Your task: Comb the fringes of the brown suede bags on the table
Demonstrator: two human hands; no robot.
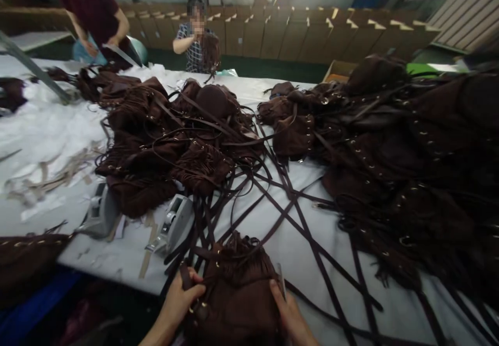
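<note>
A dark brown fringed bag point(241, 299) with brass-coloured eyelets lies at the near edge of the table, between my two hands. At its left side, the thumb and fingers of my left hand point(180, 296) are closed around a brown strap point(185, 276). My right hand point(289, 312) rests against the bag's right side, its fingers closed on a thin silver metal tool point(281, 278) that points upward. The tool's lower part is hidden in the hand, so its exact kind is unclear.
Piles of brown bags point(167, 143) cover the middle and right point(413, 153), with long straps point(288, 205) trailing between. Two grey tape dispensers point(175, 223) stand left of my work. White wrapping point(50, 122) lies farther left. Two people work across the table, before cardboard boxes point(257, 39).
</note>
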